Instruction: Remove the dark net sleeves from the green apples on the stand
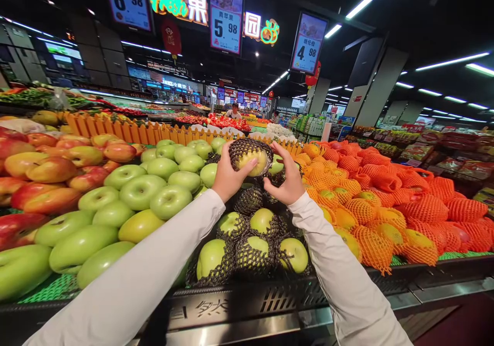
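Observation:
My left hand [231, 173] grips a yellow-green apple [252, 161] partly wrapped in a black foam net, with the thumb pressed on its bare side. Just to the right of it, my right hand [286, 178] has its thumb and fingers spread apart and holds nothing. Whether a right fingertip brushes the net, I cannot tell. Below both hands lie several green apples [262, 220] in black foam nets. Loose green apples [142, 191] are piled to the left of my left hand.
Red-yellow apples [57, 167] lie at the far left. Oranges [363, 210] in orange nets and fruit in red nets [428, 200] fill the right side. A low orange fence [127, 130] runs behind, and a metal ledge [231, 305] edges the front. Price screens [227, 19] hang overhead.

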Tool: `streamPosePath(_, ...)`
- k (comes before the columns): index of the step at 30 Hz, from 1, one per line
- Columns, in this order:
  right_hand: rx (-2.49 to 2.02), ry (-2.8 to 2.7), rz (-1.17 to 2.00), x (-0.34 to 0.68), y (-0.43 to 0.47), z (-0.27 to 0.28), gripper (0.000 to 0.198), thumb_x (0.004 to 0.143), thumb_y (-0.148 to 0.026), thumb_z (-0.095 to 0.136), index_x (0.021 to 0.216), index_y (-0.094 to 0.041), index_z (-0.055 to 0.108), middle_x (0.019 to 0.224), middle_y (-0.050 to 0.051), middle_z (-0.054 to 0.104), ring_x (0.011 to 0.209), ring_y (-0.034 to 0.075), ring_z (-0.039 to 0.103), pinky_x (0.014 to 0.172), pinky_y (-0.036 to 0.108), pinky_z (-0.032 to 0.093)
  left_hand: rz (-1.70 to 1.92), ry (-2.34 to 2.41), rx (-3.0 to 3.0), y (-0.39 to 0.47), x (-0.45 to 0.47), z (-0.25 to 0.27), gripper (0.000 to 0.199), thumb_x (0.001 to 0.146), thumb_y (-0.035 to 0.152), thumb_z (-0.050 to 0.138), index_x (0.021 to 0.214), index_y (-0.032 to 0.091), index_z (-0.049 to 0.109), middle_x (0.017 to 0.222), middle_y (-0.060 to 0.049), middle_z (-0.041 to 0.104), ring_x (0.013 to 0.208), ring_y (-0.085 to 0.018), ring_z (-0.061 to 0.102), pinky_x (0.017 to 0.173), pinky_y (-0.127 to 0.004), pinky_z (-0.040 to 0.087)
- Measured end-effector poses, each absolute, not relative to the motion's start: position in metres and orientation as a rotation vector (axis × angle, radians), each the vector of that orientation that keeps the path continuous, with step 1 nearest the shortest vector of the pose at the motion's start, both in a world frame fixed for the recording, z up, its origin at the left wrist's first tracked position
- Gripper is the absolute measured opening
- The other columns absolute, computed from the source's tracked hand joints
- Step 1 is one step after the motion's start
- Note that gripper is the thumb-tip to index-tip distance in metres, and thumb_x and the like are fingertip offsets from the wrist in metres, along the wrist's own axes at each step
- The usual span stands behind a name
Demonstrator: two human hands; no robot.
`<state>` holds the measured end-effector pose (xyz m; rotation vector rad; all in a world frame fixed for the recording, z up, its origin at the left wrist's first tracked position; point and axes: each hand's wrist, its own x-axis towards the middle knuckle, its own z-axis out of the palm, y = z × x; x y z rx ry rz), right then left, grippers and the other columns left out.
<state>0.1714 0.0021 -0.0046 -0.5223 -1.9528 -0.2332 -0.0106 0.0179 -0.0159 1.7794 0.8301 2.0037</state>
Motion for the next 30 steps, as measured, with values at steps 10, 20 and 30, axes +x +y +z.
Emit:
streamPosePath(10, -0.71, -1.685, -0.303, 0.166, 0.007, -0.013, 0.071, 0.067, -0.041, 0.076, 0.13, -0.022, 0.05, 0.126, 0.012, 0.062, 0.116, 0.029, 0.061, 0.104, 0.048, 0.049, 1.524, 0.756, 2.066, 0.011, -0.01, -0.017, 0.074, 0.085, 0.064, 0.058, 0.14, 0.019, 0.038, 0.138, -0.016, 0.053, 0.127, -0.03, 0.053, 0.109, -0.045, 0.041)
streamPosePath(20, -1.4, -0.906, 0.197, 0.225, 0.057, 0.001, 0.081, 0.053, -0.055, 0.081, 0.114, -0.018, 0.042, 0.114, 0.017, 0.064, 0.103, 0.029, 0.065, 0.096, 0.045, 0.05, 1.747, 0.978, 1.91, 0.026, -0.017, -0.021, 0.067, 0.094, 0.069, 0.034, 0.136, 0.017, 0.046, 0.138, -0.019, 0.053, 0.124, -0.03, 0.053, 0.1, -0.046, 0.045)
streamPosePath(30, -1.583, -1.633, -0.043, 0.19, 0.055, -0.02, 0.074, 0.054, -0.054, 0.08, 0.112, -0.017, 0.051, 0.109, 0.015, 0.066, 0.105, 0.034, 0.063, 0.091, 0.046, 0.049, 1.813, 0.988, 1.827, 0.028, -0.02, -0.021, 0.062, 0.093, 0.07, 0.035, 0.13, 0.022, 0.05, 0.133, -0.015, 0.056, 0.124, -0.027, 0.052, 0.099, -0.042, 0.046)
